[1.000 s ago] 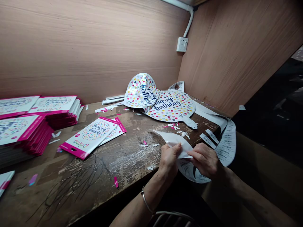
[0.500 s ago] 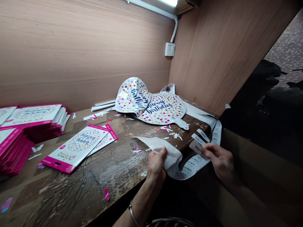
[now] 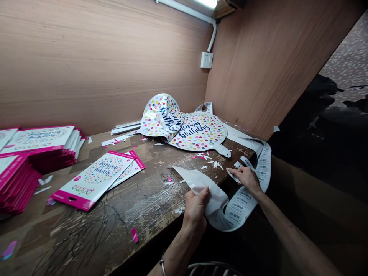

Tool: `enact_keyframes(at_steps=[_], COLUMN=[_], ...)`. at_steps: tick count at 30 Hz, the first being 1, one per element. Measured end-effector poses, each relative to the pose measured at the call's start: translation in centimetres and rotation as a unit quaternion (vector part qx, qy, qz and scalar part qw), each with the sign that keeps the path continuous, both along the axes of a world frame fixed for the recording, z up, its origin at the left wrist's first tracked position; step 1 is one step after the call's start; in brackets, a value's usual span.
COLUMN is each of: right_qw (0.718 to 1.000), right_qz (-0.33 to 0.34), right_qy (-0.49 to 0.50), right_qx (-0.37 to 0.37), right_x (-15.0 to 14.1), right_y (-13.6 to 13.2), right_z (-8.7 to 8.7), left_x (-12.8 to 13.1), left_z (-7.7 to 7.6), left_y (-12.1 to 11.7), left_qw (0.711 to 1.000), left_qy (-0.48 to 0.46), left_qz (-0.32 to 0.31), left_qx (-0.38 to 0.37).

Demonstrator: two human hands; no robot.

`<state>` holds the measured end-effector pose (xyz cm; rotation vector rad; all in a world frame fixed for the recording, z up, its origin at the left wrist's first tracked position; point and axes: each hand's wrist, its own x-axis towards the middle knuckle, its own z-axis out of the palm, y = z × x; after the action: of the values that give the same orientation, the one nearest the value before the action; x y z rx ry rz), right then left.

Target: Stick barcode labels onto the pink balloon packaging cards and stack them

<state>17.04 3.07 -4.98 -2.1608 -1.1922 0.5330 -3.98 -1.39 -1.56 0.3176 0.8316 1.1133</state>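
My left hand (image 3: 196,210) pinches a long strip of barcode labels (image 3: 238,207) near its pale free end, thumb on top. From there the strip loops down past the table edge and back up to the right onto the tabletop. My right hand (image 3: 247,178) holds a single barcode label (image 3: 233,174) between thumb and fingertips, just over the table's edge; most of that label is hidden by the fingers. Beside it, other loose labels (image 3: 246,163) lie at the edge. Behind the hands rest two spotted "happy birthday" foil balloons (image 3: 198,132), flat and overlapping.
Flat "prima" packets (image 3: 97,178) with pink borders lie at centre left. Stacks of the same packets (image 3: 43,140) stand at the far left. White and pink scraps (image 3: 212,164) litter the worn wooden table (image 3: 138,214). A socket (image 3: 206,60) is on the back wall.
My right hand has moved left and away from me, carrying the label to the loose labels at the table edge. My left hand and the strip have shifted slightly right and down.
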Motion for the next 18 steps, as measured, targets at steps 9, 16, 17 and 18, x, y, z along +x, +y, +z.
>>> enact_keyframes(at_steps=[9,16,17,18], right_qw=[0.972,0.928,0.932,0.933], right_qz=[-0.01,0.154,0.21,0.261], right_qy=[-0.233,-0.204,-0.123,-0.04], right_qx=[-0.04,0.273,0.267,0.244], right_x=[-2.2,-3.4,-3.7,-4.2], right_y=[-1.8,-5.6,-5.7,-5.7], right_z=[1.8,3.5,4.0,4.4], left_x=[-0.7,-1.5,-1.5,-1.4], left_z=[0.6,1.4,1.6,1.9], left_y=[0.4,1.7,1.8,1.8], left_qw=[0.999,0.994,0.993,0.993], left_qy=[-0.039,-0.078,-0.082,-0.084], left_qz=[0.034,0.078,0.077,0.074], left_qx=[-0.007,0.022,0.03,0.037])
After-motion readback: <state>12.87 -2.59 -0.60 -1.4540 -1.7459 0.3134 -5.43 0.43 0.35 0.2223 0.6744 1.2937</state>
